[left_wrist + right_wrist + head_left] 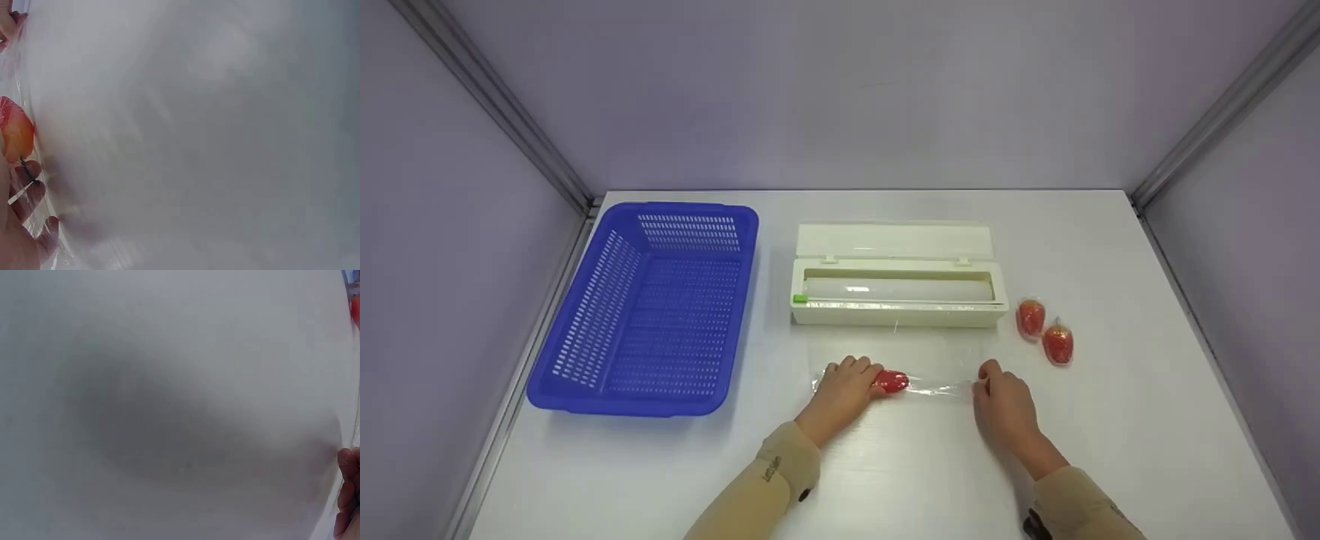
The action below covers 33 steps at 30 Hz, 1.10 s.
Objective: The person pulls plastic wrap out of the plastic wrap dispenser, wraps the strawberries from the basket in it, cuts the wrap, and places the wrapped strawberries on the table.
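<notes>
A small red-and-yellow fruit (893, 382) with a dark stem lies in a sheet of clear cling film (937, 388) on the table. My left hand (846, 386) holds the fruit's stem end, with film around the fingers. In the left wrist view the fruit (17, 132) shows its orange end and stem beside the fingers. At the film's right edge my right hand (1006, 405) pinches the plastic. Only the fingertips (347, 464) of that hand appear in the right wrist view. Behind both hands stands a white cling film dispenser (896, 313), its lid up and roll showing.
A blue plastic basket (741, 300) with slotted walls stands at the left of the white table (1140, 420). Two film-wrapped red fruits, a rear one (1030, 318) and a nearer one (1058, 344), lie right of the dispenser. Panels enclose the table's back and sides.
</notes>
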Each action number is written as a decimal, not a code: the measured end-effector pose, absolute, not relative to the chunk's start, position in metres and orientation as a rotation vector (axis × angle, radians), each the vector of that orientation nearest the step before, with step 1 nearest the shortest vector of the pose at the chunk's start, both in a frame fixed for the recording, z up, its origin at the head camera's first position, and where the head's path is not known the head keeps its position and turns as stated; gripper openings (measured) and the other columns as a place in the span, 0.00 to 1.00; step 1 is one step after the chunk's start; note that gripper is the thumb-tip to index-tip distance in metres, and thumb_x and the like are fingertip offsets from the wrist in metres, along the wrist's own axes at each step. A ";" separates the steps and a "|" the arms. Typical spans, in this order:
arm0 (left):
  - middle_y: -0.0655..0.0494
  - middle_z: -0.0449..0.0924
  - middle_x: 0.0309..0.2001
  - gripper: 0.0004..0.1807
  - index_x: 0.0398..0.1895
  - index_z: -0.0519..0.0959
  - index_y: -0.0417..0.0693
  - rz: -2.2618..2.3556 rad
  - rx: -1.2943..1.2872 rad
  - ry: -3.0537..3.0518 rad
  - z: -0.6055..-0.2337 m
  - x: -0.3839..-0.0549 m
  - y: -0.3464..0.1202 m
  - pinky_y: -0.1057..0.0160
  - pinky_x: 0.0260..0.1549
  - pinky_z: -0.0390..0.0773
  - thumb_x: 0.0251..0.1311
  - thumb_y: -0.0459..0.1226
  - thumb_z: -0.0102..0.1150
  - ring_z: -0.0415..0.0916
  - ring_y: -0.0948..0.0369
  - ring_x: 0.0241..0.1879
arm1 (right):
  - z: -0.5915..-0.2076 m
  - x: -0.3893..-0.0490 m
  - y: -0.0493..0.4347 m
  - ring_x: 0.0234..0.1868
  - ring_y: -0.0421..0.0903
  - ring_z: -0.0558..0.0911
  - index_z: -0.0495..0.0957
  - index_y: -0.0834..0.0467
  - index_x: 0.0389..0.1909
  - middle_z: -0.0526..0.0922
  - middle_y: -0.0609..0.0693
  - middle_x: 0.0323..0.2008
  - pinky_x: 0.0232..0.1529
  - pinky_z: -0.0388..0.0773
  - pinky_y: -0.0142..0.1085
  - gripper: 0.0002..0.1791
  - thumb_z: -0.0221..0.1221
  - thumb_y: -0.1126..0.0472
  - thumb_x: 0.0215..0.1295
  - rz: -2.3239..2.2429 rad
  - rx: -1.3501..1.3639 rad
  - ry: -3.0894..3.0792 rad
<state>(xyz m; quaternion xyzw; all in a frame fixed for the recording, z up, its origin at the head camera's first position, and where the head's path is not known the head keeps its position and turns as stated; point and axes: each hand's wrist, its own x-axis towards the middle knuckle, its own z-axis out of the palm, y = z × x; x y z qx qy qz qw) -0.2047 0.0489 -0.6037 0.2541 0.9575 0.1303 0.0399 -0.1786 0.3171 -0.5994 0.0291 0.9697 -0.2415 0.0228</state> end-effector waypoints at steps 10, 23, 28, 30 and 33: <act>0.61 0.75 0.37 0.20 0.54 0.74 0.63 0.503 0.724 2.880 -0.600 -0.213 0.052 0.61 0.36 0.67 0.60 0.55 0.48 0.71 0.61 0.39 | -0.604 -0.180 0.315 0.24 0.47 0.71 0.79 0.55 0.28 0.79 0.49 0.20 0.28 0.67 0.41 0.02 0.59 0.66 0.56 -0.463 -0.240 3.255; 0.60 0.76 0.38 0.21 0.56 0.73 0.61 0.601 0.671 2.850 -0.603 -0.220 0.048 0.61 0.39 0.69 0.60 0.50 0.52 0.71 0.60 0.40 | -0.590 -0.177 0.267 0.42 0.52 0.79 0.78 0.60 0.40 0.79 0.54 0.40 0.44 0.77 0.44 0.15 0.66 0.69 0.48 -0.653 -0.689 3.363; 0.60 0.76 0.37 0.21 0.55 0.73 0.61 0.620 0.685 2.864 -0.604 -0.221 0.048 0.63 0.36 0.67 0.60 0.52 0.49 0.70 0.61 0.37 | -0.593 -0.191 0.235 0.47 0.50 0.79 0.77 0.59 0.43 0.80 0.52 0.42 0.51 0.76 0.41 0.17 0.66 0.66 0.50 -0.820 -0.726 3.200; 0.60 0.76 0.36 0.21 0.55 0.73 0.61 0.612 0.694 2.870 -0.604 -0.221 0.049 0.63 0.35 0.67 0.60 0.53 0.48 0.70 0.61 0.37 | -0.595 -0.196 0.229 0.45 0.49 0.79 0.78 0.60 0.42 0.81 0.51 0.40 0.50 0.76 0.40 0.17 0.67 0.64 0.49 -0.829 -0.719 3.189; 0.60 0.76 0.36 0.21 0.54 0.74 0.61 0.602 0.702 2.882 -0.605 -0.222 0.050 0.64 0.34 0.66 0.60 0.53 0.47 0.70 0.61 0.36 | -0.597 -0.201 0.224 0.41 0.49 0.78 0.78 0.60 0.40 0.81 0.51 0.37 0.46 0.76 0.40 0.16 0.67 0.64 0.48 -0.820 -0.704 3.199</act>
